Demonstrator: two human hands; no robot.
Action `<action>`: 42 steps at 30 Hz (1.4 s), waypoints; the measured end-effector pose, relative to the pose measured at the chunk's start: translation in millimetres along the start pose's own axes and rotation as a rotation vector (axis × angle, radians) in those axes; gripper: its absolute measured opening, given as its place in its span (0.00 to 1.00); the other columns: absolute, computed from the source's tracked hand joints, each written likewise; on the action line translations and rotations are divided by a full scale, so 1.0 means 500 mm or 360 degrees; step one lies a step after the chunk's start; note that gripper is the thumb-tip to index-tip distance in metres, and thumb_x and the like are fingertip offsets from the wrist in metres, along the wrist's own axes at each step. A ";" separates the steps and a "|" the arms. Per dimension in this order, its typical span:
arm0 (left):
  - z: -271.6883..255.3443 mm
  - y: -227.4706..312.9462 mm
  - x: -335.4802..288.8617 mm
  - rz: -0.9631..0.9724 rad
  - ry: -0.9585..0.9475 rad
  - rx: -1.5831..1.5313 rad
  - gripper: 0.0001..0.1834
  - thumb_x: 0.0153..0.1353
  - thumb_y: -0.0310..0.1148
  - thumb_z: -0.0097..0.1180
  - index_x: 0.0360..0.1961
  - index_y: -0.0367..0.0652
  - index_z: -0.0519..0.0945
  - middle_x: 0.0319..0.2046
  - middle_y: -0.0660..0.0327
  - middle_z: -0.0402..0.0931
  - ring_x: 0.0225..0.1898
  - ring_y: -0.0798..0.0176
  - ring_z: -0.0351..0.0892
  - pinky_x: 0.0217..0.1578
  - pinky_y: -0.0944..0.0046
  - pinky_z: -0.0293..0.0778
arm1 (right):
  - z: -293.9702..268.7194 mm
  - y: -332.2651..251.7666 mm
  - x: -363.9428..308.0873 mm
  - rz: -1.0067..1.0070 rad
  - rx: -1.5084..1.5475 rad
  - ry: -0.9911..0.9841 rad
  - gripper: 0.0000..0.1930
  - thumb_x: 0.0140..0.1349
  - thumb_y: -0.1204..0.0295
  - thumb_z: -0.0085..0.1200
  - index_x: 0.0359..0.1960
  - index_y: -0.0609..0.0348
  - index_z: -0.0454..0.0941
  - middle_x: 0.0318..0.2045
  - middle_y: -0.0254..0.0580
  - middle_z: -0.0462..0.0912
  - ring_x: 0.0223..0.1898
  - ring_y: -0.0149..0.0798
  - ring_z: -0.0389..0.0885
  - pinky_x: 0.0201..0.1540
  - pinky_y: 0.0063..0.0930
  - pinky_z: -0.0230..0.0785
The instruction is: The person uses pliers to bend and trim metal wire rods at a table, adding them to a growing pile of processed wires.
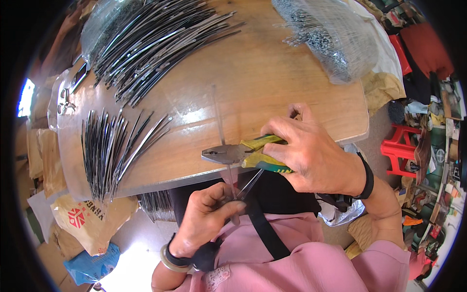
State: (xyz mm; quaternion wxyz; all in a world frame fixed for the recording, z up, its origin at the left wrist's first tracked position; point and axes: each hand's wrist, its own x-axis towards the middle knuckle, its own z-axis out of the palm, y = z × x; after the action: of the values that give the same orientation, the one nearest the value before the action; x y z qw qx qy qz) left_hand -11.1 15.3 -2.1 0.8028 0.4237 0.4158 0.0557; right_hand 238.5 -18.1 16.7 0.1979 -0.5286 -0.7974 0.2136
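My right hand (311,155) is closed around the yellow-and-green handles of a pair of pliers (227,155), whose jaws point left over the table's near edge. Below them, my left hand (206,211) pinches a long thin metal strip (218,114) between thumb and fingers. The strip is blurred; it runs up past the pliers over the tabletop, and I cannot tell whether the pliers touch it. A few thin shiny wires (251,184) slant between my left fingers and the pliers' handles.
On the wooden table (292,97) lie a large pile of black and silver strips (160,48) and a smaller bunch (104,151). A clear bag of thin wires (335,44) sits far right; scissors (65,102) lie far left. A red stool (401,151) stands at right.
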 end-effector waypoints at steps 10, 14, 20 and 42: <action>-0.015 0.087 0.024 -0.0051 -0.0200 -0.0109 0.11 0.59 0.20 0.54 0.44 0.30 0.79 0.29 0.58 0.81 0.29 0.65 0.81 0.33 0.68 0.77 | 0.001 -0.042 -0.015 -0.0129 -0.0032 0.0272 0.16 0.31 0.76 0.59 0.28 0.62 0.76 0.39 0.46 0.74 0.34 0.44 0.73 0.43 0.47 0.56; 0.016 0.077 0.033 -0.0322 -0.0132 -0.0308 0.11 0.61 0.29 0.58 0.41 0.33 0.76 0.24 0.61 0.77 0.21 0.70 0.74 0.20 0.70 0.68 | 0.019 -0.040 -0.016 -0.0157 -0.0088 0.0240 0.17 0.32 0.75 0.58 0.31 0.59 0.76 0.40 0.45 0.74 0.37 0.45 0.74 0.46 0.50 0.56; 0.017 0.033 0.034 -0.0093 -0.0019 -0.1036 0.08 0.66 0.28 0.52 0.39 0.33 0.75 0.17 0.64 0.66 0.13 0.72 0.56 0.14 0.72 0.51 | -0.002 -0.026 -0.036 0.0114 -0.0010 0.0462 0.14 0.41 0.75 0.61 0.34 0.59 0.77 0.42 0.43 0.76 0.42 0.43 0.76 0.48 0.49 0.61; 0.026 0.009 0.024 0.0639 0.0354 -0.0135 0.03 0.65 0.20 0.51 0.37 0.35 0.76 0.19 0.69 0.70 0.19 0.79 0.62 0.19 0.77 0.58 | 0.025 -0.050 -0.067 0.0359 0.0517 -0.0064 0.17 0.46 0.73 0.66 0.37 0.68 0.79 0.45 0.52 0.76 0.41 0.51 0.79 0.42 0.37 0.73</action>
State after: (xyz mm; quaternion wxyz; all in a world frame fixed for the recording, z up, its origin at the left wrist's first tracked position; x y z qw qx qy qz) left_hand 7.1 15.2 -2.3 0.7419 0.4552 0.4064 0.2779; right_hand 225.1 -59.4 17.0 0.2393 -0.5713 -0.6920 0.3708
